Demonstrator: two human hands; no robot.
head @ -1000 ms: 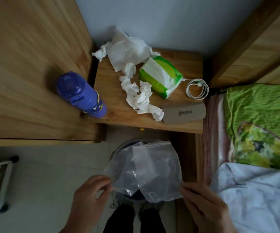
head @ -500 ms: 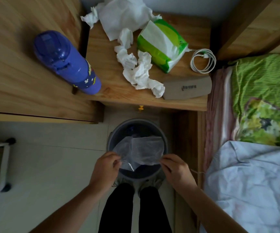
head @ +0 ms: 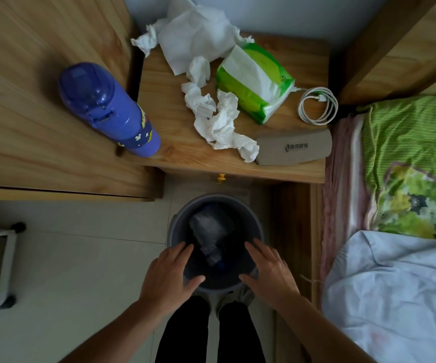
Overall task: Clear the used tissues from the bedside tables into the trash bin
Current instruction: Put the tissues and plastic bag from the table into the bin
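Hovering over the trash bin (head: 254,226), both hands (head: 218,273) spread flat.

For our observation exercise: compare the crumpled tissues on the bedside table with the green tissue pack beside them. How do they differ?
The crumpled tissues are loose, wrinkled and plain white; the green tissue pack is a neat block in green and white wrapping. The tissues trail in scattered, irregular wads towards the table's front edge; the pack lies as one piece further back. Both rest on the bedside table, untouched by either hand.

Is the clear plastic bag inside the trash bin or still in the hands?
Inside. The clear plastic bag lies crumpled within the trash bin; the left hand and right hand spread open above the rim, holding nothing.
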